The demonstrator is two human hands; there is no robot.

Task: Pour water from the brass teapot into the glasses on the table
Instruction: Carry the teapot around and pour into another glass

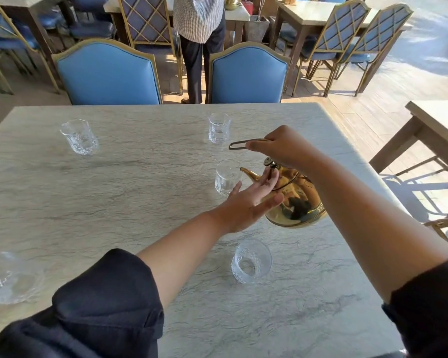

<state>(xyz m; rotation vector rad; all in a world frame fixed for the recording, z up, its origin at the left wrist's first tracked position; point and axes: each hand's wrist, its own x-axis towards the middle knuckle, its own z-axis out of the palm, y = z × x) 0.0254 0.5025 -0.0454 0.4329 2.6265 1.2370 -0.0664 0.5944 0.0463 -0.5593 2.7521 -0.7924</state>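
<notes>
the right hand grips the handle, lifting the teapot off the table, spout at the rim of the nearest glass; the left hand, fingers spread, steadies its side and lid (probably against slipping)

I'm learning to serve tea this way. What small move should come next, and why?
Probably tip the brass teapot slightly further forward. Its spout already sits at the rim of the middle glass, the right hand holds the handle, the left hand steadies the body, and no stream shows yet.
</notes>
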